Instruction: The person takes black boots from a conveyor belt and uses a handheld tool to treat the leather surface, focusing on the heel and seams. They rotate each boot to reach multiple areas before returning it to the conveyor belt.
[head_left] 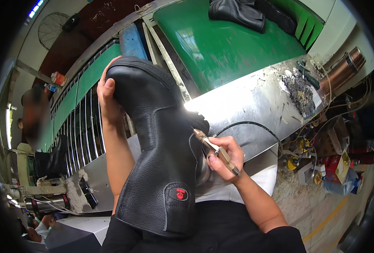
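a green conveyor belt (pixel 229 46) ran across the top of a workshop, with a pair of black boots (pixel 246 12) lying on it. below it sat a scratched steel bench (pixel 254 101), brightly lit and glaring near the middle, with a heap of dark scraps (pixel 301 90) near its right end. a rack of metal bars (pixel 83 126) stood to the left. a round fan (pixel 52 27) hung on the upper left wall. cluttered boxes (pixel 338 164) sat on a dusty floor (pixel 305 202) with a yellow line (pixel 326 219).

Black leather boot (pixel 161 147) sole-up on lap; brass pen-like tool (pixel 216 151) at its side.
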{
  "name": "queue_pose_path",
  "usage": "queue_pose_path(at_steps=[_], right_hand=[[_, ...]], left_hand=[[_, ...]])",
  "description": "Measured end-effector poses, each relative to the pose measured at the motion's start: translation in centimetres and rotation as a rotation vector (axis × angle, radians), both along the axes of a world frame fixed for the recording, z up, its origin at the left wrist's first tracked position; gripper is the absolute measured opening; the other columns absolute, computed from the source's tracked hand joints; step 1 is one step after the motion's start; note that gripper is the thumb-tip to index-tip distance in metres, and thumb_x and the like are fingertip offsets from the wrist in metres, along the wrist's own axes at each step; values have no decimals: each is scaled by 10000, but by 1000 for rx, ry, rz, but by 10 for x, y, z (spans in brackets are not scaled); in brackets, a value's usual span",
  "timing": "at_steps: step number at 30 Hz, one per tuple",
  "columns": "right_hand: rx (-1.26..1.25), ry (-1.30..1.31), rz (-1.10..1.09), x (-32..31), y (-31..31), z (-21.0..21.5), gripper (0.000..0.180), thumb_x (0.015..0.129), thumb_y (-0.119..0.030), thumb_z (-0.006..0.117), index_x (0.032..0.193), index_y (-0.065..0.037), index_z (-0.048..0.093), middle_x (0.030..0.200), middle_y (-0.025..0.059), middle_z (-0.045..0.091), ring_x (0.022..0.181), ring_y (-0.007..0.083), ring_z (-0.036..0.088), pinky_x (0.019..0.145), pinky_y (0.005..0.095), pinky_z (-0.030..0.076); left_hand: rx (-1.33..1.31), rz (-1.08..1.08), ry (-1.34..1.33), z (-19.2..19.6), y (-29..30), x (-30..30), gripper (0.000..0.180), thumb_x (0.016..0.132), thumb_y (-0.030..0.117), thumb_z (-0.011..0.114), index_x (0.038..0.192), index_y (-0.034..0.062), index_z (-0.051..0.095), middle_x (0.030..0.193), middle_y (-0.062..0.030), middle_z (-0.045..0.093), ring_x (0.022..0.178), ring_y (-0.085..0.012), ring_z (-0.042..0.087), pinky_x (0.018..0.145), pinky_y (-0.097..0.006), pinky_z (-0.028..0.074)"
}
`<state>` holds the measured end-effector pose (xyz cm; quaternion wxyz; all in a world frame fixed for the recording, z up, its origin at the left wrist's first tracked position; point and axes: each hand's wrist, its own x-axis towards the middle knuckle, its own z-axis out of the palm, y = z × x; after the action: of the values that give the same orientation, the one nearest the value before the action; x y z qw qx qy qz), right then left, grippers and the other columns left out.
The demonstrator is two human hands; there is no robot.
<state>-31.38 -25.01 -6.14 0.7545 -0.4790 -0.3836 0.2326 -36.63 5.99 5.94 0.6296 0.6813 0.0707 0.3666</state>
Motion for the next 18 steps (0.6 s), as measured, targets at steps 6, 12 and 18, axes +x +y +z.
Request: queue_pose_path(at_steps=[6, 12, 18], right_hand=[[-94, 274, -60, -7, -10, 0, 312, 870, -23, 560, 1177, 20, 527, 677, 18, 588, 558, 54, 518, 527, 220, 422], [-106, 472, 11, -14, 7, 8, 315, 926, -58, 529, 1219, 23, 447, 716, 38, 525, 528, 80, 474, 497, 238, 396], [-155, 448, -113, -18, 38, -3, 359, 880, -149, 632, 1204, -35, 525, 672, 1, 592, 570, 52, 504, 541, 237, 400]], left_hand=[[-280, -131, 53, -53, 45, -45, 689, 881, 511, 562, 1292, -38, 510, 1176, -181, 635, 1025, -276, 644, 871, -406, 542], [-416, 77, 158, -101, 25, -121, 609, 902, 438, 569, 1258, -54, 519, 1157, -177, 642, 1009, -272, 650, 874, -389, 542], [-462, 478, 240, -113, -28, -204, 530, 923, 365, 575, 1223, -70, 527, 1137, -173, 648, 993, -268, 657, 876, -372, 542]])
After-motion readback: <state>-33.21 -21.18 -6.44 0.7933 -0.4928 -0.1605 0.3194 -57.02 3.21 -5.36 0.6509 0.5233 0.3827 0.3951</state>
